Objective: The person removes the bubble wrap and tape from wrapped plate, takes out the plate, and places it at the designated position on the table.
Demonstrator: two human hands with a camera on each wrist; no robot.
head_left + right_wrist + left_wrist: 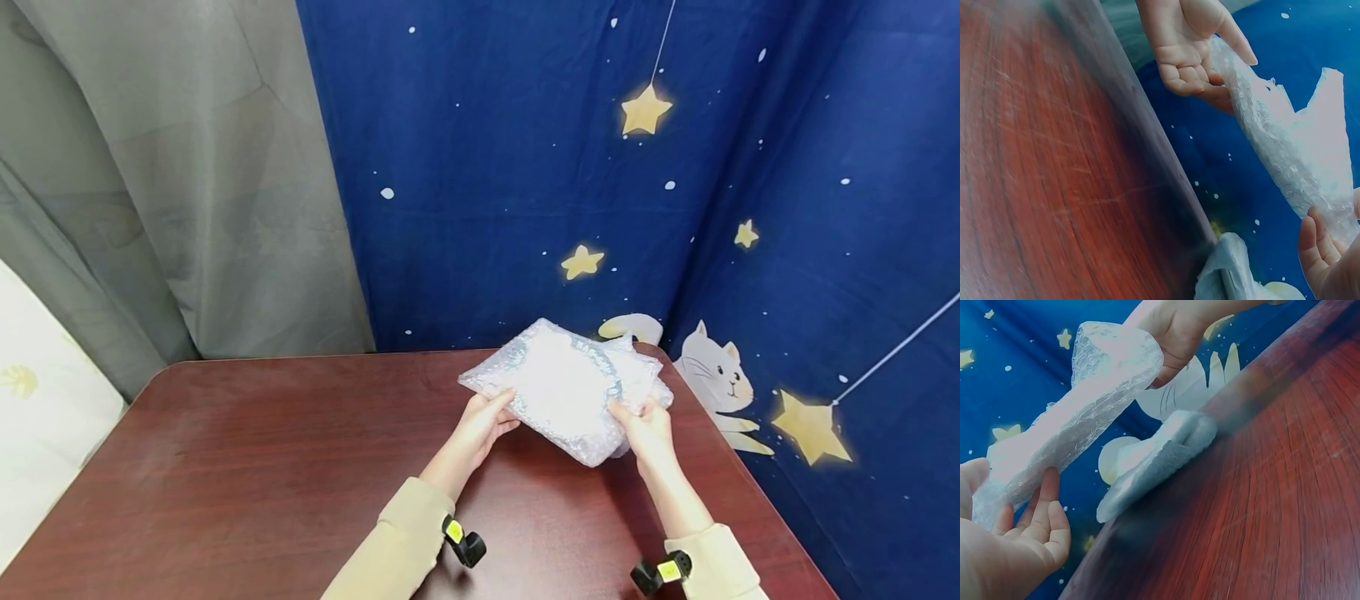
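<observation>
The left hand pinched the near left edge of a bubble-wrap piece, thumb on top and fingers beneath; the right hand pinched its right side, both nearly closed on the thin wrap. The piece hung between the grips, above the table. Holding it well seemed to call for light, even tension, clear of the second bubble-wrap bundle lying below the hands.

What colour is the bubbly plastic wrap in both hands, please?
The wrap looks translucent white, best in the left wrist view.
</observation>
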